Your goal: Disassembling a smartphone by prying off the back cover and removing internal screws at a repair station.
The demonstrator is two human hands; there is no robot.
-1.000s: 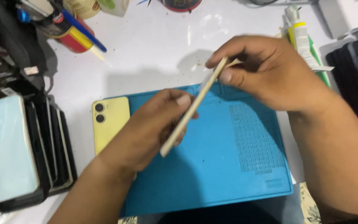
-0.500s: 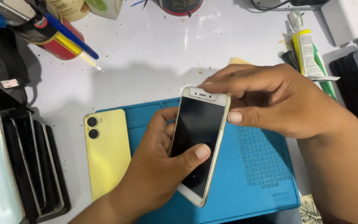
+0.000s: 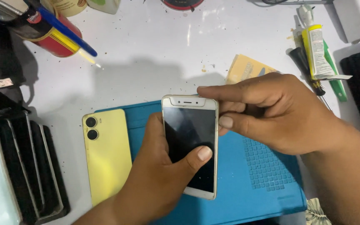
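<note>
Your left hand point(image 3: 159, 175) cradles the white-framed phone point(image 3: 190, 146) screen-up over the blue mat point(image 3: 263, 179), grip clamped on it, while your right hand point(image 3: 280, 112) pinches its top right edge. The mat lies on a speckled white desk point(image 3: 146, 62), with a yellow phone point(image 3: 107, 154) just left.

White-and-gold phone point(image 3: 190, 146), dark screen up (earpiece end farthest away), held above blue mat point(image 3: 255, 175).

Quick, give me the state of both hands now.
Left hand: closed on the white phone, thumb on its screen.
Right hand: pinching the phone's top right edge.
</note>
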